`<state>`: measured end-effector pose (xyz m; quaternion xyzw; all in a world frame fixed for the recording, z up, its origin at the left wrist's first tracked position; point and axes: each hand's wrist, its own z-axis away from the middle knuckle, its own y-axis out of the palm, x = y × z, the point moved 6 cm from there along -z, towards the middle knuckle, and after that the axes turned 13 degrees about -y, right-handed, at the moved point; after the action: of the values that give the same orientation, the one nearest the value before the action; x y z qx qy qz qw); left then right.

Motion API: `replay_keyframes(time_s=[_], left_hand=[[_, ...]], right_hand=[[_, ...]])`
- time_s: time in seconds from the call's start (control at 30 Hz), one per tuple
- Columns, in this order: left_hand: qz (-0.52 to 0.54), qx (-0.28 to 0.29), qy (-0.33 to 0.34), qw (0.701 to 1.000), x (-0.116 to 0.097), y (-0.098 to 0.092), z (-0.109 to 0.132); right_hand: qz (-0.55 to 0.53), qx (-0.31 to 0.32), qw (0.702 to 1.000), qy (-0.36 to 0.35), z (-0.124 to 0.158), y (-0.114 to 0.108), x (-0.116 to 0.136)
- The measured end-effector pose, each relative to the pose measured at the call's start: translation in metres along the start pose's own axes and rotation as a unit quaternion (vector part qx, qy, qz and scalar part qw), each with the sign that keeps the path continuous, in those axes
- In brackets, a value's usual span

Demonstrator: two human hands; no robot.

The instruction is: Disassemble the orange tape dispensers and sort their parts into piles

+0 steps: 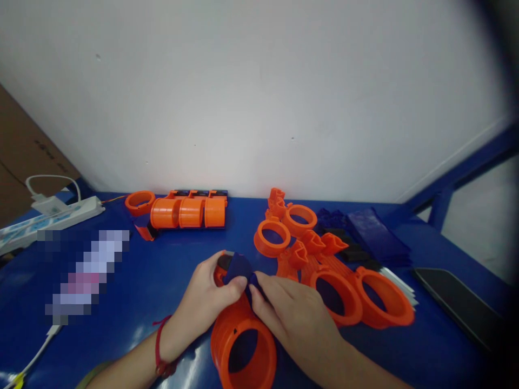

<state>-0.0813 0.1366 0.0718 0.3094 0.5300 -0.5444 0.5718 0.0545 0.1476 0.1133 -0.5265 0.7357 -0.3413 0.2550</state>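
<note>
An orange tape dispenser (243, 346) stands at the front middle, its round hub facing me. My left hand (213, 292) is wrapped round its upper end, with the thumb pressed on a dark blue flap (240, 267) there. From the right side my right hand (292, 313) pinches the edge of that blue flap between thumb and fingers. The fingers hide how the flap joins the orange frame. Beside my right hand lie several orange dispenser frames (336, 297) with round hubs, and more orange frames (272, 237) sit behind them.
At the back left, several dispensers with blue parts (190, 212) lie in a row. Dark blue strips (377, 235) and black pieces (352, 249) are at the right, near a phone-like dark slab (454, 302). A white power strip (81, 210) is at left; a white wall (259, 108) rises behind.
</note>
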Motion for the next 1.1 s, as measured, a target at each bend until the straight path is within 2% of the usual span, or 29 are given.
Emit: replay_keyframes(time_s=[0.23,0.37,0.53,0.7,0.8,0.93,1.1], left_hand=[[0.006,-0.014,0.012,1.0,-0.001,0.001,0.005],[0.012,-0.01,0.011,1.0,-0.005,0.002,0.008],[0.013,-0.012,0.011,1.0,-0.008,0.002,0.007],[0.012,-0.007,0.0,1.0,0.0,0.002,0.002],[0.005,-0.022,-0.005,1.0,0.004,0.001,0.001],[-0.015,-0.057,0.002,0.998,0.003,-0.002,0.004],[0.0,-0.082,-0.035,0.996,0.005,-0.006,0.007]], right_hand=[[-0.102,0.02,0.994,0.023,0.001,0.0,-0.001],[-0.103,-0.007,0.995,0.006,0.003,-0.002,0.001],[-0.123,0.008,0.992,0.016,0.004,0.002,0.0],[-0.18,0.064,0.975,0.111,0.006,0.011,-0.009],[-0.182,0.084,0.967,0.156,0.008,0.016,-0.012],[-0.155,0.05,0.976,0.145,0.009,0.015,-0.006],[-0.17,0.028,0.973,0.151,0.012,0.016,-0.002]])
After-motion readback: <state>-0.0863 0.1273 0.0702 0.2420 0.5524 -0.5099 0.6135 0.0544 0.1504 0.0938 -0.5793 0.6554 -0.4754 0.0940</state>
